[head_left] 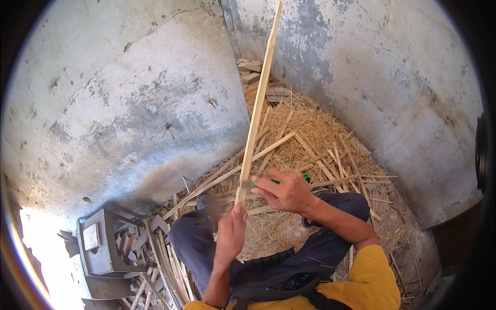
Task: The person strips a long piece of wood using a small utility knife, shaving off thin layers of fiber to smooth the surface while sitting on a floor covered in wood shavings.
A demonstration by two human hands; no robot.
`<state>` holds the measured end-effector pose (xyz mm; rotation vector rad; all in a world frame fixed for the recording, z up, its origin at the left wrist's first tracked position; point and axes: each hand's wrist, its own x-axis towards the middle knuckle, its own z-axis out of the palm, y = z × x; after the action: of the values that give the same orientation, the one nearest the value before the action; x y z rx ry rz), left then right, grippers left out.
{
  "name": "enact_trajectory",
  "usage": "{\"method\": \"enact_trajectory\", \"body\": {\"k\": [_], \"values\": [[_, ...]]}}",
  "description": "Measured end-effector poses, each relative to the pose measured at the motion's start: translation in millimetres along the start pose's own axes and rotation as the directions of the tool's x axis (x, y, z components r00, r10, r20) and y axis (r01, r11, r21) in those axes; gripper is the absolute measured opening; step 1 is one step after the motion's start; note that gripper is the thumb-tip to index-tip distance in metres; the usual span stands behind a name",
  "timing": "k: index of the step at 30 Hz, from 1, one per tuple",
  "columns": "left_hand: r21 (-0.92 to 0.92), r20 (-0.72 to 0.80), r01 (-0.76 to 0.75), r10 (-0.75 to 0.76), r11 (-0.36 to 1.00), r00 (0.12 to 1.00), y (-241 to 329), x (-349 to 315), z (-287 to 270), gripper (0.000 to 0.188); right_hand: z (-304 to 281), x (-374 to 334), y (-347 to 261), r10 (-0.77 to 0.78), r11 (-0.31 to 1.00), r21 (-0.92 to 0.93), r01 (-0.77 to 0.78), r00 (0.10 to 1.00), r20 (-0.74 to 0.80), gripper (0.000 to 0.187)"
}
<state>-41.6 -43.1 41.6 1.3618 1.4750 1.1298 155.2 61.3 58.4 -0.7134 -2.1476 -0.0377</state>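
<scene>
Left hand (pixel 231 232): grasping bamboo strip (pixel 256 113) near its lower end | right hand (pixel 288 191): curled round green-handled knife (pixel 246 184), blade at strip | strip: leaning upward beyond the knees | grey stool (pixel 106 243): scraps showing between its legs

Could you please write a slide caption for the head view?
The left hand grips the lower end of a bamboo strip while the right hand holds a green-handled knife against it.

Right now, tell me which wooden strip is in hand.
The long pale strip running from the left hand toward the picture's top edge; the other strips lie loose, unheld.
</scene>
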Motion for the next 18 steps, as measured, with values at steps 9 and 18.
{"method": "enact_trajectory", "body": {"k": [9,18], "values": [[0.108,0.003,0.050,-0.050,0.993,0.999,-14,-11,-1,0.045,-1,6,13,0.068,0.998,-0.010,-0.068,0.997,-0.032,0.026],[0.155,0.000,0.046,-0.046,0.987,0.999,-16,-22,-5,0.045,2,9,22,0.096,0.995,0.026,-0.094,0.994,-0.060,0.022]]}}
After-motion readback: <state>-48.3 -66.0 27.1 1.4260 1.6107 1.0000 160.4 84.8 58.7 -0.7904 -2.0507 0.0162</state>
